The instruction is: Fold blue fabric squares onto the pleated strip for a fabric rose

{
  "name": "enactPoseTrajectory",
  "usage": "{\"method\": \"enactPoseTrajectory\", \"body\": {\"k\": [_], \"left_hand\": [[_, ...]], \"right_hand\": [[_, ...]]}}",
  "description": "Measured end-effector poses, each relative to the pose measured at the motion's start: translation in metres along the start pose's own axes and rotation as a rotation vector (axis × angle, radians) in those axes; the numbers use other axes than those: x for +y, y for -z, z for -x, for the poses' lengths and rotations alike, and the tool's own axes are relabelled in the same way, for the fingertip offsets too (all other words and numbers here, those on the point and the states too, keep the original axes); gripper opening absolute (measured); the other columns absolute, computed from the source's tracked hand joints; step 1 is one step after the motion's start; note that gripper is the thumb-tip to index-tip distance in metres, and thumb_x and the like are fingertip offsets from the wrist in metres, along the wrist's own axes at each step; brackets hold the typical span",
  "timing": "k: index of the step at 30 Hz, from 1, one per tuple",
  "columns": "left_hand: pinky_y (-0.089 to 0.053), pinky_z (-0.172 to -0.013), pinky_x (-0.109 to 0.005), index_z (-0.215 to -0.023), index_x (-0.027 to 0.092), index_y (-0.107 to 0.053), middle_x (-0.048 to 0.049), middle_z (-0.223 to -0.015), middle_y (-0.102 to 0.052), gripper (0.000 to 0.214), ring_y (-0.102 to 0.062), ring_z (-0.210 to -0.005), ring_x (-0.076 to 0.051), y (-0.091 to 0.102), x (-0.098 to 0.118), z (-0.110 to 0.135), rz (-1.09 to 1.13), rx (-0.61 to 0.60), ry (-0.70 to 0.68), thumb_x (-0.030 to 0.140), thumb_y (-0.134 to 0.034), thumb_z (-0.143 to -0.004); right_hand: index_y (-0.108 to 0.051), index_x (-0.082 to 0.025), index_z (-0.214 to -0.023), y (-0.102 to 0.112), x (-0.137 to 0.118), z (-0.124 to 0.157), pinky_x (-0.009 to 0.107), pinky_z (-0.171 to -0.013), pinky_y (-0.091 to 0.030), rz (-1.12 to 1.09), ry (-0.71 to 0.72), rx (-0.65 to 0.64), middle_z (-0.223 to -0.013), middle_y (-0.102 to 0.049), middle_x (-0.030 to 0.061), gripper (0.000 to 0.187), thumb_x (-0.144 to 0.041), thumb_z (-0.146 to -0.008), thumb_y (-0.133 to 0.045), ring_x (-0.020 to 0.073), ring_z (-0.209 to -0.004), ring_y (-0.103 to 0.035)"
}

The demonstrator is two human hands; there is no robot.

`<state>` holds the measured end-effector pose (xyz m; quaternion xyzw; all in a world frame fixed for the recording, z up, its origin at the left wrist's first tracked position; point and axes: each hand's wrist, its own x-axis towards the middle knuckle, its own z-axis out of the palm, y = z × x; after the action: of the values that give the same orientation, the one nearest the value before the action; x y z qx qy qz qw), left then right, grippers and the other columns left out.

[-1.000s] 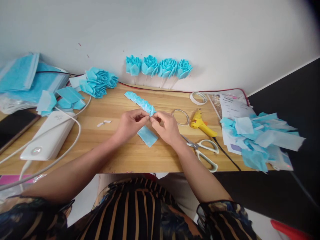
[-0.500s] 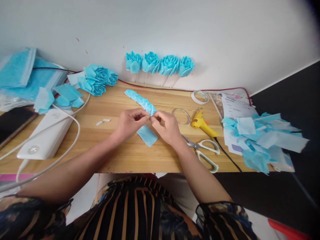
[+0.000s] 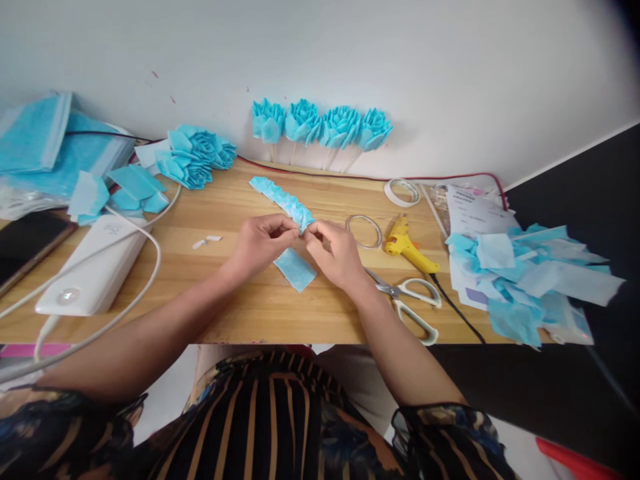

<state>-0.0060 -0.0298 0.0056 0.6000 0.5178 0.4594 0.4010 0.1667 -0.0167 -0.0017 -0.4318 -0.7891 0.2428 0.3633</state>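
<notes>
A long strip of folded light-blue petals [image 3: 281, 197] lies slanted across the wooden table [image 3: 240, 307]. My left hand [image 3: 260, 241] and my right hand [image 3: 336, 253] meet at the strip's near end, both with fingers pinched together on it. Just below my fingers a flat blue square piece [image 3: 295, 269] rests on the wood. Several finished blue paper flowers [image 3: 323, 125] stand against the white wall behind.
White-handled scissors [image 3: 410, 300], a yellow glue gun [image 3: 407, 245] and two tape rolls [image 3: 364, 231] lie to my right. Blue paper scraps [image 3: 525, 280] pile at the far right. A white power bank [image 3: 93, 263] with cables, more blue flowers [image 3: 195, 155] and blue sheets [image 3: 45, 143] sit left.
My hands stay pinched on the strip's end with only tiny finger shifts. The camera has tilted slightly, so the scene has slid a little in the picture.
</notes>
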Motion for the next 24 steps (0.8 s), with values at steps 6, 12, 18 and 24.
{"method": "enactPoseTrajectory", "body": {"k": [6,12,18,24], "left_hand": [[-0.038,-0.057,-0.026,-0.068,0.018,-0.071,-0.0005,-0.065,-0.066,0.012,-0.051,-0.060,-0.012,0.0004,0.0004,0.0002,0.015,-0.016,0.014,0.025,-0.065,-0.075],[-0.038,-0.058,-0.025,-0.067,0.017,-0.071,-0.0002,-0.064,-0.064,0.013,-0.050,-0.060,-0.011,0.0006,0.0008,-0.0007,0.038,-0.032,0.025,0.026,-0.065,-0.074],[-0.037,-0.056,-0.025,-0.065,0.017,-0.070,0.0004,-0.062,-0.062,0.014,-0.048,-0.058,-0.011,0.0016,0.0010,-0.0011,0.044,-0.041,0.036,0.028,-0.066,-0.074],[-0.035,-0.052,-0.025,-0.066,0.018,-0.070,0.0007,-0.059,-0.059,0.014,-0.045,-0.054,-0.011,0.0018,-0.0003,-0.0014,0.059,-0.041,0.044,0.028,-0.066,-0.075]], "right_hand": [[-0.052,-0.023,-0.071,-0.0005,-0.0005,-0.0001,0.033,-0.072,-0.039,-0.004,-0.016,-0.002,-0.070,-0.063,-0.0003,0.019,-0.026,-0.090,-0.055,0.0157,-0.068,-0.054],[-0.051,-0.022,-0.070,-0.0003,-0.0006,-0.0007,0.033,-0.071,-0.039,0.001,-0.017,-0.001,-0.069,-0.062,-0.0006,0.019,-0.024,-0.088,-0.055,0.0155,-0.068,-0.053],[-0.052,-0.023,-0.070,0.0002,0.0000,-0.0003,0.033,-0.072,-0.039,0.007,-0.012,-0.009,-0.070,-0.063,-0.0004,0.016,-0.021,-0.087,-0.053,0.0160,-0.069,-0.054],[-0.056,-0.023,-0.074,0.0000,0.0024,0.0005,0.034,-0.074,-0.040,0.008,-0.003,-0.009,-0.073,-0.065,0.0005,0.015,-0.019,-0.087,-0.051,0.0170,-0.072,-0.057]]}}
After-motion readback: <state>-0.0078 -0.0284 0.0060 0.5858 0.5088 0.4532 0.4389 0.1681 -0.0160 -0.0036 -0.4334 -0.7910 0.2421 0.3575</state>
